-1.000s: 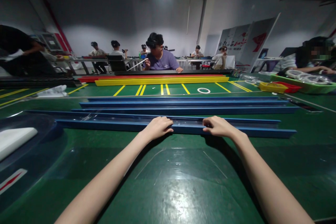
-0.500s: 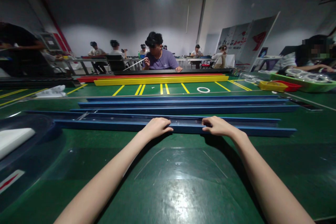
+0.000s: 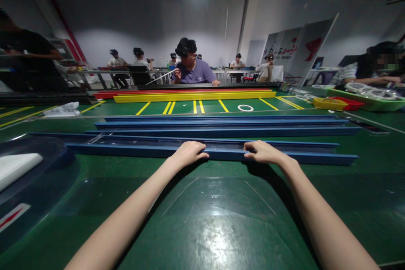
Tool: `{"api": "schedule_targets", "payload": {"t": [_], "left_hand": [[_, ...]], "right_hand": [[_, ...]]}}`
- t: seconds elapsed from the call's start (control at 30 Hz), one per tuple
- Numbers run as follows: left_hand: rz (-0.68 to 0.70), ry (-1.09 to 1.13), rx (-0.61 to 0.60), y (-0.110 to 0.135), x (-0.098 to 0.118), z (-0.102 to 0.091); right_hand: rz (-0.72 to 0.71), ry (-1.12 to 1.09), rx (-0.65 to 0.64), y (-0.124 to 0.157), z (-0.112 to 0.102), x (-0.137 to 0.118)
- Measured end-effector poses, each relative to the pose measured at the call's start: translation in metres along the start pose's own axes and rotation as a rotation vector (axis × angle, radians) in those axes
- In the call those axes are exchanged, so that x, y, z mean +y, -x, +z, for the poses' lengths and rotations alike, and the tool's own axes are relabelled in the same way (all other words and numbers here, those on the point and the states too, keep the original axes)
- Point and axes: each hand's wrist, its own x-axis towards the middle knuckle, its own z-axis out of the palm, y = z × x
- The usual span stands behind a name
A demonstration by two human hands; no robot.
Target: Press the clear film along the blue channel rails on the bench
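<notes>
Left hand point(image 3: 190, 154) and right hand point(image 3: 262, 152) we clamp on nearest long blue plastic-looking channel point(image 3: 126, 150), flat on green table point(image 3: 205, 219), unlifted

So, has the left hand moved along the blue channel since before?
No. The left hand stays on the same spot of the blue channel, below the yellow lines.

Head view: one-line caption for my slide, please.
Left hand and right hand grip the near wall of a long blue channel rail on the green table.
</notes>
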Motion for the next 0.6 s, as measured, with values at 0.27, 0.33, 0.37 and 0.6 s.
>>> {"api": "schedule_targets", "payload": {"t": [0.27, 0.33, 0.37, 0.6], "left_hand": [[-0.015, 0.05, 0.02, 0.0003, -0.0013, 0.0033], [-0.022, 0.057, 0.023, 0.0005, -0.0018, 0.0042], [-0.026, 0.058, 0.022, 0.0006, -0.002, 0.0044], [-0.066, 0.082, 0.003, 0.0, -0.0012, 0.0033]], "right_hand": [[-0.031, -0.049, -0.013, 0.0003, 0.0018, 0.001], [-0.05, -0.073, -0.011, 0.0001, 0.0025, 0.0019], [-0.055, -0.079, -0.008, 0.0002, 0.0027, 0.0022], [-0.066, -0.094, 0.028, 0.0, 0.0036, -0.0028]]}}
